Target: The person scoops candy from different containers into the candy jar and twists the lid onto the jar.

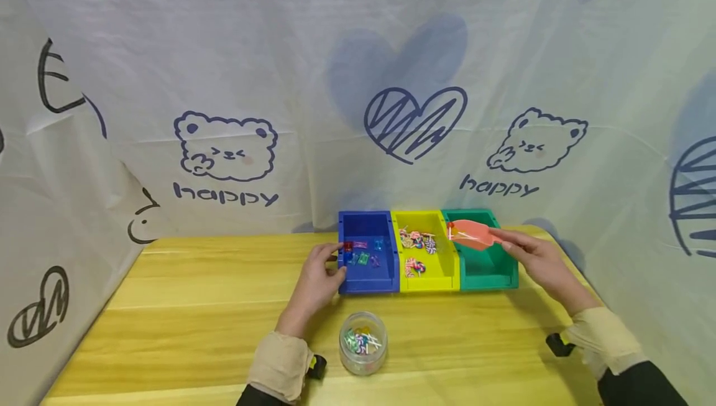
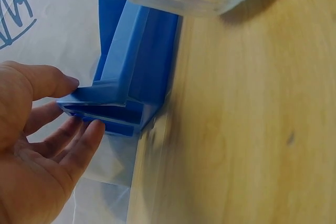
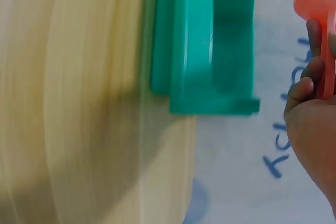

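Note:
A pink scoop (image 1: 475, 235) is in my right hand (image 1: 545, 269), which grips its handle in the right wrist view too. It hovers over the green bin (image 1: 489, 278), its mouth turned left toward the yellow bin (image 1: 444, 283). Small red and orange lollipops with white sticks lie at that mouth. My left hand (image 1: 314, 285) holds the left wall of the blue bin (image 1: 369, 283), thumb on one side and fingers on the other in the left wrist view. Wrapped candies (image 1: 363, 259) lie in the blue bin. Swirl lollipops (image 1: 415, 265) are in the yellow one.
In front of the bins stands a clear jar (image 1: 362, 369) holding mixed candies and sticks. The three bins stand side by side near the back edge of the wooden table (image 1: 212, 313). A printed white cloth (image 1: 313, 145) hangs behind and at both sides.

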`<action>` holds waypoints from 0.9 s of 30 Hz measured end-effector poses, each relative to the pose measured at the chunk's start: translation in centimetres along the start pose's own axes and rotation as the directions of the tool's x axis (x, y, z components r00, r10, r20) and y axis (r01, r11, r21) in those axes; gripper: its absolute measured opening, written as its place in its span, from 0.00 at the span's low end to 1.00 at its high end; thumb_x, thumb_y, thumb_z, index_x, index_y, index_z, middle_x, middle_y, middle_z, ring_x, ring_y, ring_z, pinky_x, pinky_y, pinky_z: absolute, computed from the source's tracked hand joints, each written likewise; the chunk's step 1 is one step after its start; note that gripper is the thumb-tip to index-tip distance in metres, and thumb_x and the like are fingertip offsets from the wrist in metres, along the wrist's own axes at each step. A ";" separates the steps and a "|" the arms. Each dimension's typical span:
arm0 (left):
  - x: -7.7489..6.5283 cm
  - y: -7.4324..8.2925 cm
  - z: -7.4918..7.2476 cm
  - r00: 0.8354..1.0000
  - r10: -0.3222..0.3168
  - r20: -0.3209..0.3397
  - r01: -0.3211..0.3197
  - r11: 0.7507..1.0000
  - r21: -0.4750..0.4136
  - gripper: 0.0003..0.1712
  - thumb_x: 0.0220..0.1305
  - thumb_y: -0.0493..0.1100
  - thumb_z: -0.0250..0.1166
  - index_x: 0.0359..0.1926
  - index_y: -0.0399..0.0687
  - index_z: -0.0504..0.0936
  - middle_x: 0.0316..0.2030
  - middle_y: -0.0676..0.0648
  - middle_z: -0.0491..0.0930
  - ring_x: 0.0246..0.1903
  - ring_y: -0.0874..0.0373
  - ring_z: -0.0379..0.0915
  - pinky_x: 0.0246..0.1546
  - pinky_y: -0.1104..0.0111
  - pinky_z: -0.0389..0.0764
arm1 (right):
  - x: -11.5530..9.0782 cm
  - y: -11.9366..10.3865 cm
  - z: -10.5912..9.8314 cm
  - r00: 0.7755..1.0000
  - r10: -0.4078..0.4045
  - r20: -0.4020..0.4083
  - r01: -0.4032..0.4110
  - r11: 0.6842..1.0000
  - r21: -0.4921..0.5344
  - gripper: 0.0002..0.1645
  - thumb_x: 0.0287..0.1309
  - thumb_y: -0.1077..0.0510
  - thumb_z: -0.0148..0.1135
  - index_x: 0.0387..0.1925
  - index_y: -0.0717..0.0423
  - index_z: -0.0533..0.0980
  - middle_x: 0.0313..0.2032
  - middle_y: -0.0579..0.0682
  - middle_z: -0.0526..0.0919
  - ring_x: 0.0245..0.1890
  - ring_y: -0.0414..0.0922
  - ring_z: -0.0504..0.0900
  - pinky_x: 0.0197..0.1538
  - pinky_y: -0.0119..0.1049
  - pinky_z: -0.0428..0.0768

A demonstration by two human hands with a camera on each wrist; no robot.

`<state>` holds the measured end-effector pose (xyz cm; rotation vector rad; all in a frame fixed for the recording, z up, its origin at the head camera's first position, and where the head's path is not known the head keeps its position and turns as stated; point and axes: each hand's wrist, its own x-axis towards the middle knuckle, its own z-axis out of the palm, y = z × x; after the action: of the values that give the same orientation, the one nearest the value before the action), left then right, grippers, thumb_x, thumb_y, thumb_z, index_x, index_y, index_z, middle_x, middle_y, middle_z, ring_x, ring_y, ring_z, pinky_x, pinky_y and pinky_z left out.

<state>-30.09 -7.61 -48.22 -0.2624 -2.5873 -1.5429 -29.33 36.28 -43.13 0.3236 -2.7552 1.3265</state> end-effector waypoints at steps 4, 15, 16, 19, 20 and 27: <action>0.0 0.1 -0.1 1.000 0.013 -0.021 -0.013 1.000 0.006 0.32 0.67 0.33 0.68 0.71 0.38 0.73 0.66 0.36 0.71 0.60 0.41 0.74 0.58 0.51 0.83 | 0.0 -1.3 1.0 0.998 -0.063 -0.017 0.063 0.998 0.029 0.26 0.80 0.48 0.53 0.72 0.51 0.74 0.69 0.53 0.77 0.64 0.33 0.73 0.57 0.16 0.72; -0.4 0.4 -0.9 0.995 0.053 -0.086 -0.053 0.999 0.007 0.32 0.68 0.39 0.68 0.71 0.38 0.73 0.66 0.37 0.70 0.62 0.39 0.70 0.62 0.48 0.78 | -0.3 -4.3 3.5 0.975 -0.207 -0.076 0.214 0.972 0.101 0.22 0.79 0.57 0.54 0.68 0.55 0.77 0.65 0.45 0.81 0.61 0.24 0.73 0.59 0.18 0.74; -0.5 0.5 -1.0 0.995 0.054 -0.089 -0.053 0.999 0.008 0.32 0.68 0.39 0.68 0.71 0.39 0.72 0.67 0.37 0.70 0.62 0.40 0.70 0.62 0.48 0.78 | -0.3 -4.5 3.7 0.971 -0.224 -0.079 0.232 0.967 0.106 0.22 0.79 0.58 0.54 0.68 0.56 0.77 0.64 0.44 0.81 0.60 0.25 0.75 0.59 0.18 0.75; -0.6 0.8 -1.4 0.993 0.057 -0.104 -0.056 0.998 0.014 0.33 0.67 0.40 0.69 0.72 0.41 0.72 0.67 0.39 0.69 0.62 0.41 0.70 0.62 0.49 0.78 | -0.5 -5.3 4.4 0.962 -0.264 -0.076 0.272 0.954 0.124 0.21 0.78 0.60 0.54 0.67 0.57 0.78 0.62 0.42 0.82 0.59 0.27 0.77 0.59 0.20 0.76; -0.7 0.9 -1.6 0.992 0.065 -0.109 -0.064 0.998 0.015 0.33 0.67 0.41 0.69 0.72 0.42 0.72 0.68 0.39 0.69 0.63 0.42 0.70 0.62 0.49 0.78 | -0.6 -5.6 4.6 0.959 -0.275 -0.073 0.282 0.950 0.131 0.21 0.78 0.61 0.53 0.67 0.57 0.78 0.62 0.43 0.82 0.59 0.28 0.77 0.59 0.20 0.76; -1.2 1.9 -2.6 0.986 0.120 -0.112 -0.118 0.993 0.016 0.33 0.67 0.40 0.69 0.71 0.42 0.73 0.69 0.40 0.68 0.63 0.42 0.69 0.62 0.49 0.78 | -1.4 -6.8 5.5 0.954 -0.296 -0.056 0.301 0.946 0.122 0.21 0.78 0.62 0.54 0.66 0.56 0.79 0.62 0.48 0.82 0.60 0.28 0.76 0.59 0.20 0.76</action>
<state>-28.45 -9.12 -45.55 -0.3128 -2.4448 -1.4604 -26.34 28.08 -41.56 0.6869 -2.4682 1.4129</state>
